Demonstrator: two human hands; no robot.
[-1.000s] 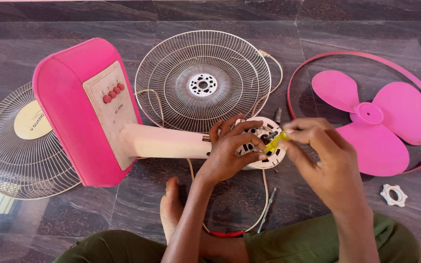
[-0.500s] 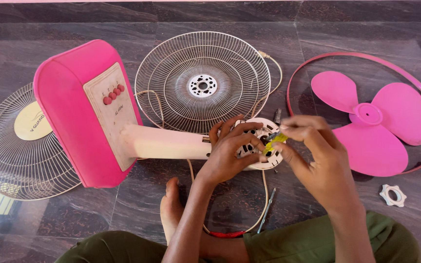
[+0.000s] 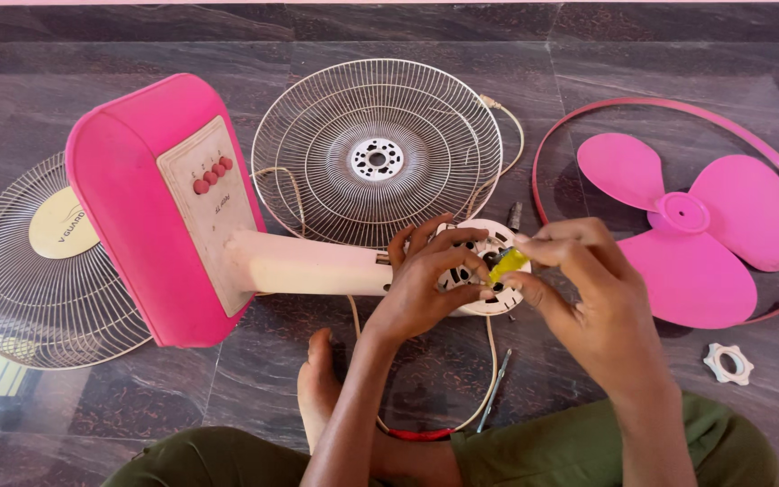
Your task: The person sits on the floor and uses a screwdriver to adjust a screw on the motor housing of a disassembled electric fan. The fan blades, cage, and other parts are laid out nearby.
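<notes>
A dismantled pink table fan lies on its side on the dark stone floor. Its pink base [image 3: 142, 212] with red buttons joins a cream neck [image 3: 304, 268] that ends in a white motor housing [image 3: 489, 271]. My left hand [image 3: 430, 280] is wrapped over the housing and steadies it. My right hand [image 3: 579, 289] pinches a small screwdriver with a yellow handle [image 3: 507, 264], its tip hidden against the housing face.
A wire rear grille [image 3: 376, 149] lies behind the motor, a front grille [image 3: 33, 266] at far left. The pink blade [image 3: 687, 230], a pink rim ring [image 3: 678, 106] and a white plastic nut [image 3: 728, 363] lie right. A cord [image 3: 426, 431] and my foot [image 3: 317, 388] are near me.
My right hand has shifted slightly left and down on the yellow screwdriver; the left hand stays on the motor housing. Nothing else has moved.
</notes>
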